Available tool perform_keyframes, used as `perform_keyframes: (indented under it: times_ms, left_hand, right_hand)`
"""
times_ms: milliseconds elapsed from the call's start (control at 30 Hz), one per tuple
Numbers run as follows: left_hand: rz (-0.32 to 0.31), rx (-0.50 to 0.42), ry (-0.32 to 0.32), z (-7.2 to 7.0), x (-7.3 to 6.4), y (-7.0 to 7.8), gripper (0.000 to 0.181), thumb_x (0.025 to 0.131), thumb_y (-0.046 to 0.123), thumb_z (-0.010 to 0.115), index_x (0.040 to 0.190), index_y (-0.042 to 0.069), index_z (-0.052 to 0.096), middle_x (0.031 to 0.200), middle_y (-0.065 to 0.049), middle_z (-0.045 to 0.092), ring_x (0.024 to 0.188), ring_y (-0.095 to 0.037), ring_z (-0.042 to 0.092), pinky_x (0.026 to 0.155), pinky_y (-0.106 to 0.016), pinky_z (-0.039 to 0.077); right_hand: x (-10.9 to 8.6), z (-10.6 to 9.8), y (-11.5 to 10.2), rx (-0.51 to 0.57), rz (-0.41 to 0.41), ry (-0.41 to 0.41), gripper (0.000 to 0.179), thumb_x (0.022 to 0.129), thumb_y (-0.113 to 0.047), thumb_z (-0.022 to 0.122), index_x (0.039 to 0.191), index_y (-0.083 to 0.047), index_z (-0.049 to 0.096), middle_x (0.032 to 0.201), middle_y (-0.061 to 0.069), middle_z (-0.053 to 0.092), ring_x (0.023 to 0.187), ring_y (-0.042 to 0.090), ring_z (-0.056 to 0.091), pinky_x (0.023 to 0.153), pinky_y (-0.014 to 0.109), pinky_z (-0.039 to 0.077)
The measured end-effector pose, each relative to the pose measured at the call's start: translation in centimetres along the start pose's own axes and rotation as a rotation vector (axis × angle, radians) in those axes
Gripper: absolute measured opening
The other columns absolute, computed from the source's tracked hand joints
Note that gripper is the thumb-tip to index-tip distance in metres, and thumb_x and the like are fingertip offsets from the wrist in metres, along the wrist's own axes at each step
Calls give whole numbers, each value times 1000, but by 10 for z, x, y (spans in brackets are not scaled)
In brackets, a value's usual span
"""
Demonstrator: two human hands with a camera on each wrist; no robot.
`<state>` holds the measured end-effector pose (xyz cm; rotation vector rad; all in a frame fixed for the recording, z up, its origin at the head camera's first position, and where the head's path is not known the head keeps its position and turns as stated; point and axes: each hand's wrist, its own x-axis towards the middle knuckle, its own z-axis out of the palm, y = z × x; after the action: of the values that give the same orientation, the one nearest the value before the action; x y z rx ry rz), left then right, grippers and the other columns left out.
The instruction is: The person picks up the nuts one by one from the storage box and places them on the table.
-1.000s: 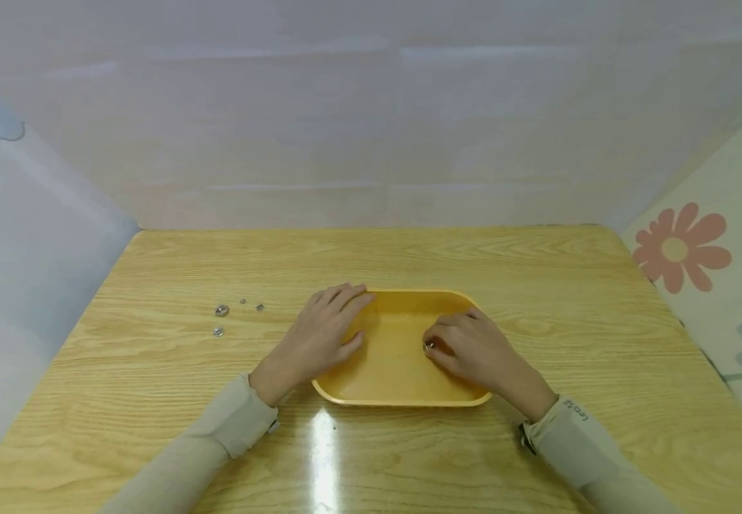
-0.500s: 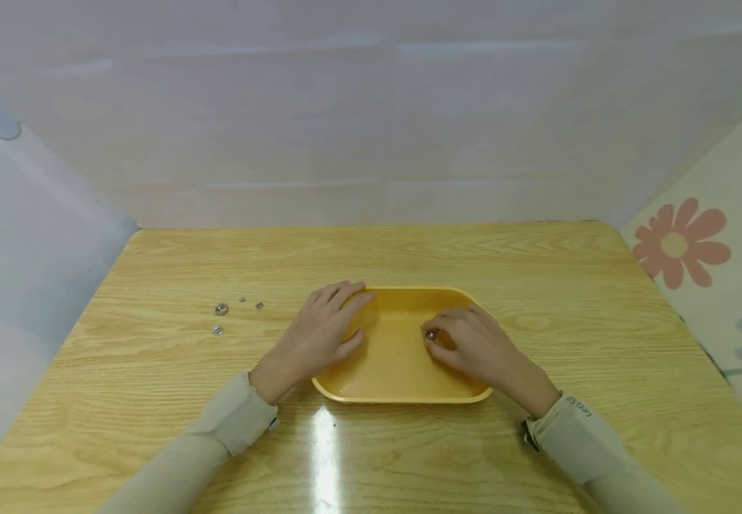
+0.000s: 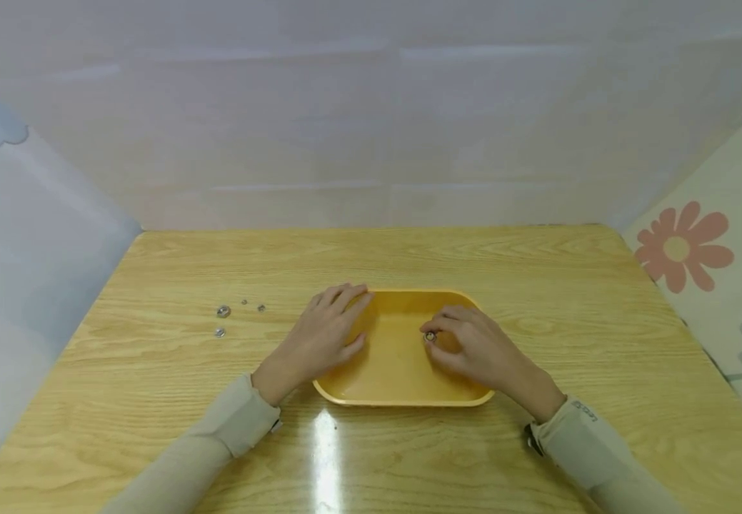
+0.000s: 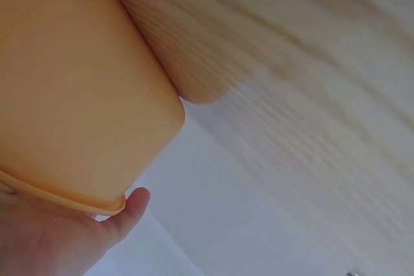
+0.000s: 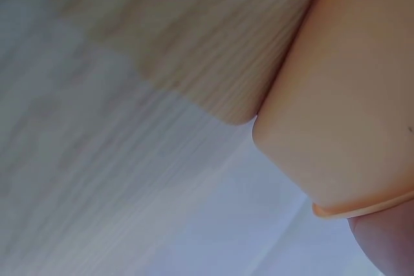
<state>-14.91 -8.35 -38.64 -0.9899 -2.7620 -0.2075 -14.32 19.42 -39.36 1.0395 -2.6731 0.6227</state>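
Observation:
A yellow plastic tray (image 3: 399,357) sits on the wooden table. My left hand (image 3: 319,334) rests over its left rim with the fingers loosely extended; in the left wrist view, part of that hand (image 4: 71,237) shows at the tray's edge. Between thumb and fingertips, my right hand (image 3: 483,351) pinches a small shiny metal nut (image 3: 430,336) over the right half of the tray. Only a sliver of the right hand (image 5: 388,234) appears in the right wrist view, beyond the tray wall (image 5: 349,95); the nut is hidden there.
Left of the tray lie several small metal pieces: a larger nut (image 3: 223,311), a smaller nut (image 3: 219,333) and tinier bits (image 3: 261,308). A pale wall (image 3: 377,128) stands behind the table (image 3: 505,457), with printed side panels at left and right.
The right hand has raised the nut slightly away from me and turned it, so its ring face shows more. The left hand and tray stay put.

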Motion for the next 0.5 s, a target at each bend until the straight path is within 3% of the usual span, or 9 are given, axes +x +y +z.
perform_keyframes:
  times_ms: [200,500]
  left_hand:
    - [-6,-15,-21,0,0,0,62,94,30,67,147,7,46,151,-11,45,136,-33,44,110,-50,43]
    - [9,-5,28,2,0,-1,62,92,29,71,146,10,48,147,-10,48,131,-32,48,104,-49,47]
  right_hand:
    - [0,-3,-1,-14,-28,54,15,84,-16,74,98,-11,77,94,-2,71,86,14,65,76,34,55]
    - [-5,-14,10,-43,-24,129,19,80,-13,78,97,-8,75,92,0,70,85,17,64,75,37,55]
